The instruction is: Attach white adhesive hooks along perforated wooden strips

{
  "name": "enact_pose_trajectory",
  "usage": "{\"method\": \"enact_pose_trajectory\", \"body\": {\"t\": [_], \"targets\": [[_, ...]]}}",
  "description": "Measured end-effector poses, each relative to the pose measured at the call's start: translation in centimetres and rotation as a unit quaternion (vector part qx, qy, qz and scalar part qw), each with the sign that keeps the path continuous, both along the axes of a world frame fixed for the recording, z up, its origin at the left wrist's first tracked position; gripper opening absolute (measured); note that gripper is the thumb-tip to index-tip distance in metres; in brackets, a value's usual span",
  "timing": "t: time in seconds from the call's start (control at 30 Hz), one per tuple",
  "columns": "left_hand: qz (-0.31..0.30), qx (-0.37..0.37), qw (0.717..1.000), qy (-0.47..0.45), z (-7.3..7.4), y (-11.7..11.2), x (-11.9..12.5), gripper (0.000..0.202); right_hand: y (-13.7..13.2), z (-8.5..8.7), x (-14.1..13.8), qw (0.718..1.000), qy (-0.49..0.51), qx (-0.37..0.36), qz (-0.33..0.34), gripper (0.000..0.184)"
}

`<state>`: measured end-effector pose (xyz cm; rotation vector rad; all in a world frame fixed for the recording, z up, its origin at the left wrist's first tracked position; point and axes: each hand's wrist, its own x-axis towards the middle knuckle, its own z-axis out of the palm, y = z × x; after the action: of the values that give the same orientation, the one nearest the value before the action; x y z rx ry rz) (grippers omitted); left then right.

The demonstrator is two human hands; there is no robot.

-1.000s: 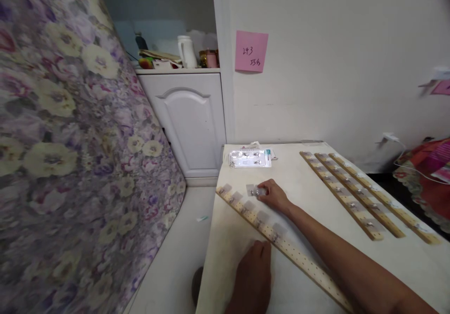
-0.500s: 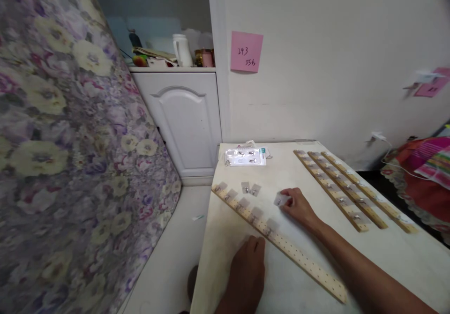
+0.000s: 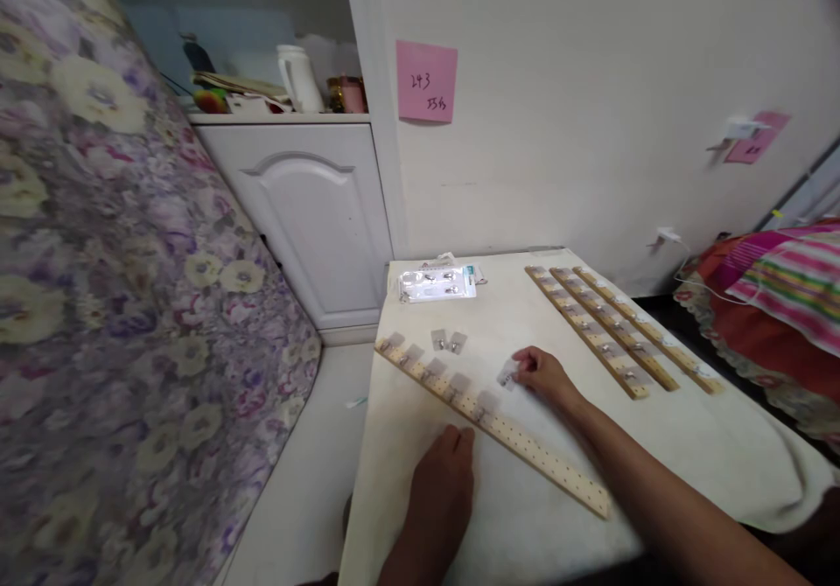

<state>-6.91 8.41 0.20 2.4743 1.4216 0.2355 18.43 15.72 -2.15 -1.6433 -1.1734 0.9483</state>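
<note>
My right hand [image 3: 542, 374] pinches one edge of a small clear square with a metal hook [image 3: 507, 375], just above the table behind the wooden strip. My left hand [image 3: 441, 481] rests with its fingers curled together at the near edge of the pale perforated wooden strip [image 3: 544, 463]; what its fingertips hold, if anything, is hidden. Several clear squares with metal hooks [image 3: 454, 387] sit in a row along the strip's left half, and only holes show on its right half. Two loose clear squares [image 3: 448, 341] lie behind the strip.
Three more wooden strips [image 3: 591, 332] carrying similar squares lie side by side at the right. A clear package [image 3: 437, 284] is near the wall on the white table [image 3: 499, 516]. Floral curtain [image 3: 131, 350] hangs left, beside a white cabinet [image 3: 308, 219].
The whole view has shifted, so the table appears further left. My right hand still pinches the clear square, which now looks more tilted. My left hand stays by the strip.
</note>
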Motion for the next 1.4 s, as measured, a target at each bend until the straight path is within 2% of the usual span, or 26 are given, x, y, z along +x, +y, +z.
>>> {"method": "enact_pose_trajectory", "body": {"t": [0.13,0.27,0.43,0.57,0.67,0.9,1.0,1.4], "targets": [[-0.009,0.015,1.0,-0.009,-0.2,-0.1,0.0,0.036,0.0,-0.3,0.5,0.999,0.03,-0.013,0.025,0.021],[-0.024,0.025,0.999,-0.015,0.0,-0.4,0.0,0.035,-0.8,0.3,1.0,0.997,0.055,-0.017,0.047,0.018],[-0.06,0.026,0.997,-0.04,0.2,-1.2,0.5,0.036,-4.0,1.7,1.4,0.985,0.162,-0.013,0.061,0.023],[-0.102,0.055,0.991,-0.073,-0.5,-2.1,1.1,0.034,-6.5,2.0,0.7,0.965,0.227,-0.051,0.117,0.029],[-0.121,0.091,0.985,-0.077,-1.4,-2.5,1.6,0.036,-7.3,1.7,-0.4,0.964,0.206,-0.076,0.15,0.031],[-0.095,0.142,0.985,-0.031,-2.7,-2.8,2.2,0.044,-6.7,0.7,-1.4,0.969,0.163,-0.075,0.172,0.03],[-0.105,0.16,0.981,-0.02,-2.7,-2.8,2.3,0.049,-6.6,0.5,-1.3,0.969,0.158,-0.075,0.176,0.029],[-0.115,0.156,0.981,-0.001,-2.5,-2.9,2.5,0.055,-7.3,0.4,-1.8,0.979,0.135,-0.054,0.142,0.025]]}}
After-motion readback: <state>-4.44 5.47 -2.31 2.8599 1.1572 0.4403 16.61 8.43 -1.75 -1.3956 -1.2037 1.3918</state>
